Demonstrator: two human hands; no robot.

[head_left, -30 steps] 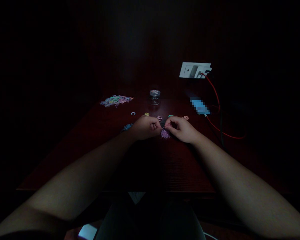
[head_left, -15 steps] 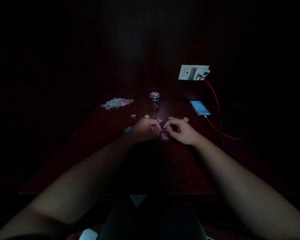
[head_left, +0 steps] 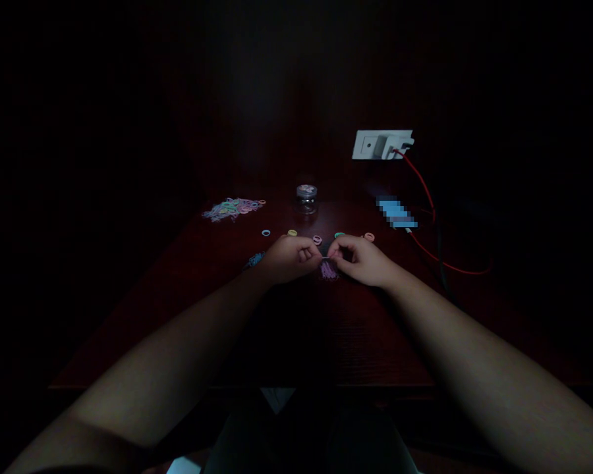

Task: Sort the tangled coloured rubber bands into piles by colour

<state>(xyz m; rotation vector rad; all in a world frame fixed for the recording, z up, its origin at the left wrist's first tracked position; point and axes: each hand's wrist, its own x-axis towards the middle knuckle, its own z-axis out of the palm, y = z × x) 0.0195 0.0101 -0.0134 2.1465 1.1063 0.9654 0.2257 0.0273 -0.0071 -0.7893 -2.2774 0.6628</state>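
My left hand (head_left: 292, 258) and my right hand (head_left: 358, 259) are both closed in a pinch, fingertips a little apart. Between them stretches a thin pale hair tie (head_left: 325, 257), each hand gripping one end. Just below it on the table lies a small heap of purple hair ties (head_left: 329, 270). A bundle of blue hair ties (head_left: 255, 260) is partly hidden behind my left wrist. Beyond my hands runs a row of thicker bands: a blue one (head_left: 265, 233), a yellow one (head_left: 292, 233), a pink one (head_left: 317, 240), a green one (head_left: 339, 235) and an orange one (head_left: 369, 237).
A mixed pile of hair ties (head_left: 233, 209) lies at the back left of the dark red table (head_left: 366, 329). Near the wall stands a clear lidded jar (head_left: 306, 199). At right, a phone (head_left: 396, 212) is joined by a red cable (head_left: 454, 268) to a wall socket (head_left: 370, 144).
My hands have drawn slightly apart, and the hair tie between them shows more stretched. The whole view has shifted slightly.
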